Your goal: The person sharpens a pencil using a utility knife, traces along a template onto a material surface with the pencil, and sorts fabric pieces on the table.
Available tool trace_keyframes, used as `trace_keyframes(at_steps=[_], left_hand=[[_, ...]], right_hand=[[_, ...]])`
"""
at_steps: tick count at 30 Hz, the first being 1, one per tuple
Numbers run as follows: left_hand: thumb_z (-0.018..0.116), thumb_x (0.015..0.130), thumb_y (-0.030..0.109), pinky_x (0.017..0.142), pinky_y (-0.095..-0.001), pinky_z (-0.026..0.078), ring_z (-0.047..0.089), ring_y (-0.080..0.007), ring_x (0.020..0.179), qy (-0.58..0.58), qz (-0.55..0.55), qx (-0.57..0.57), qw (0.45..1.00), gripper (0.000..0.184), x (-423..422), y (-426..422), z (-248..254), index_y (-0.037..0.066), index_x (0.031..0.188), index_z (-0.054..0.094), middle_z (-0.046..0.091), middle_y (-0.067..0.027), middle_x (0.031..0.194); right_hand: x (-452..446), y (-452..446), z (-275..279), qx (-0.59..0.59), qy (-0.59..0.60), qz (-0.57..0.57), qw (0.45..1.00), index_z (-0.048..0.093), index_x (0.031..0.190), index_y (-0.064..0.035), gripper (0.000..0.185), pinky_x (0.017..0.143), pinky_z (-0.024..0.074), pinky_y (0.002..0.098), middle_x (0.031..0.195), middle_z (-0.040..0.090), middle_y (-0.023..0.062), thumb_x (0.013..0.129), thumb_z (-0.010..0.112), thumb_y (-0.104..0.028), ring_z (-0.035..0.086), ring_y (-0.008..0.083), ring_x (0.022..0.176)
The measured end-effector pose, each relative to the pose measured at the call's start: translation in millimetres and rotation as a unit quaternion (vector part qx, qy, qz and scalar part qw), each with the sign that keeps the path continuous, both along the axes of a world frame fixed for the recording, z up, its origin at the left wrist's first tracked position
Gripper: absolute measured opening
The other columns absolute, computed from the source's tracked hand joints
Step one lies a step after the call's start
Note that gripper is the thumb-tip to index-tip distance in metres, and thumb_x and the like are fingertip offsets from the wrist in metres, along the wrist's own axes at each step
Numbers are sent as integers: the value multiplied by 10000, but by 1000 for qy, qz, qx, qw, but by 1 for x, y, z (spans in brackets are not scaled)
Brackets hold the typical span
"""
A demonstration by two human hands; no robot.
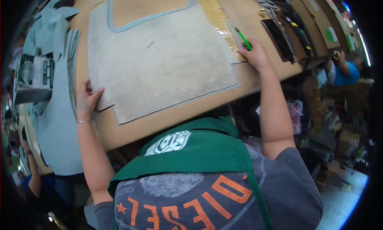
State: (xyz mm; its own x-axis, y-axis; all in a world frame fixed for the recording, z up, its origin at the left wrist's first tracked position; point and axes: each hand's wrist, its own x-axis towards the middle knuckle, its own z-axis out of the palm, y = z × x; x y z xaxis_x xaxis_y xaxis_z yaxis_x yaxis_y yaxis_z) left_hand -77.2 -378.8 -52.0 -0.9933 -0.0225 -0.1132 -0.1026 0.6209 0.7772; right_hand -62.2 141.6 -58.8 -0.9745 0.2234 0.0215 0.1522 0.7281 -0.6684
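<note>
A large off-white template sheet (159,66) with a U-shaped cutout lies flat on the tan table. Pale blue material (149,19) shows along the cutout and part of the lower edge, where dark lines also run. My left hand (89,97) grips the sheet's left edge, thumb on top and fingers curled beside it. In my right hand (255,54) is a bright green pencil (243,39), slanting up and left from the fingers. That hand rests by the sheet's right edge, next to a strip of shiny brown tape (223,30).
Pale blue-grey sheets (60,122) hang over the table's left side, with a printed packet (35,72) on them. A dark phone-like slab (278,40) and cardboard boxes (319,20) sit at right. Other people's arms show at far left (34,170) and far right (343,66).
</note>
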Motion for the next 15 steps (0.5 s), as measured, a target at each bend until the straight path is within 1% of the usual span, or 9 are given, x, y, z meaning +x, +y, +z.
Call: trace_keyframes(at_steps=[1, 2, 3, 4, 5, 8, 10, 14, 15], left_hand=[[702, 689, 123, 758, -273, 453, 550, -180, 867, 15, -9, 40, 999, 599, 1, -7, -4, -54, 1183, 412, 555, -121, 992], [701, 687, 101, 791, -287, 445, 543, -199, 920, 8, 10, 5, 1000, 665, 5, 2, 4, -56, 1235, 361, 545, -147, 1042], [709, 679, 107, 799, -281, 440, 538, -190, 913, 16, -10, 28, 999, 686, 4, 1, 4, -55, 1244, 356, 544, -146, 1040], [727, 665, 129, 788, -273, 440, 535, -179, 907, 22, -22, -93, 995, 709, 5, 4, 18, -59, 1243, 362, 548, -139, 1035], [740, 652, 157, 765, -267, 443, 531, -162, 878, 20, -14, 3, 1000, 713, 0, -9, -3, -63, 1229, 384, 552, -126, 1029], [752, 622, 204, 734, -275, 453, 541, -170, 803, 8, -32, -86, 996, 739, 8, 3, 29, -48, 1226, 410, 558, -146, 970], [751, 612, 221, 726, -276, 454, 546, -187, 791, 41, 1, -94, 995, 745, 8, -2, 15, -37, 1226, 417, 559, -146, 927], [740, 614, 235, 700, -274, 452, 548, -199, 766, 72, 30, -97, 992, 729, 5, -2, 2, -19, 1223, 432, 560, -131, 857], [745, 609, 229, 708, -287, 454, 547, -218, 770, 56, 36, -92, 994, 708, 4, -1, 3, -19, 1202, 450, 549, -141, 857]], right_hand=[[3, -4, 8, 29, -7, -16, 999, 550, 840, 15, 278, 640, 429, 303, 744, 561, 84, 670, 693, -151, 521, 162, 683], [5, -8, 13, 51, -14, -20, 998, 542, 835, 15, 277, 626, 420, 284, 736, 545, 55, 684, 691, -164, 494, 131, 675], [1, 4, -1, 42, 11, 6, 999, 545, 876, 10, 280, 642, 429, 316, 747, 556, 72, 667, 673, -125, 525, 153, 692], [1, -5, 9, -16, -43, -19, 999, 547, 902, 8, 290, 630, 424, 289, 734, 539, 51, 672, 669, -121, 513, 136, 688], [-2, 5, 0, -6, -28, 10, 1000, 547, 915, 13, 290, 628, 420, 259, 728, 530, 36, 687, 670, -117, 501, 120, 685], [-5, 19, -11, -27, -14, 24, 999, 539, 898, 22, 244, 633, 415, 239, 733, 524, 31, 733, 657, -114, 489, 105, 687], [-5, 16, -8, -23, -17, 37, 999, 529, 866, 4, 178, 635, 390, 221, 728, 491, 11, 758, 630, -94, 443, 89, 679], [-7, 20, -11, -24, -33, 36, 998, 519, 870, 1, 158, 644, 389, 223, 734, 491, 13, 775, 608, -88, 444, 89, 689], [-8, 20, -10, -16, -35, 36, 999, 517, 871, 1, 154, 644, 389, 224, 734, 491, 14, 778, 603, -87, 444, 90, 690]])
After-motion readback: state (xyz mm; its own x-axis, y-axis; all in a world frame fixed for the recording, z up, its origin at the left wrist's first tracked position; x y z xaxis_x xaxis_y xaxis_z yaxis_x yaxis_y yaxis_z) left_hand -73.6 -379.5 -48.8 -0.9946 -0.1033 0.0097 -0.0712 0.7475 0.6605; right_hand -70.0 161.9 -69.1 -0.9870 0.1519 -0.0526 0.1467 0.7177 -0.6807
